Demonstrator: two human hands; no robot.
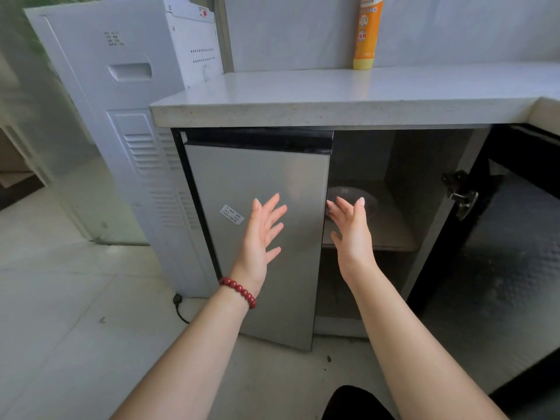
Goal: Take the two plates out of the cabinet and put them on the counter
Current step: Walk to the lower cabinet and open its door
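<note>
A steel cabinet stands under the pale stone counter [333,92]. Its right door [497,268] is swung wide open and its left door [257,231] is closed. On the inner shelf [394,231] lies a dark round plate [371,201], partly hidden behind my right hand; I cannot tell whether a second plate lies under it. My right hand [351,231] is open, fingers spread, at the cabinet's opening just in front of the plate. My left hand [262,234], open with a red bead bracelet on the wrist, hovers before the closed left door.
An orange bottle [367,31] stands at the back of the counter by the wall. A white appliance [127,122] stands left of the cabinet, its black cord [180,307] on the tiled floor. A hinge [460,195] juts from the open door.
</note>
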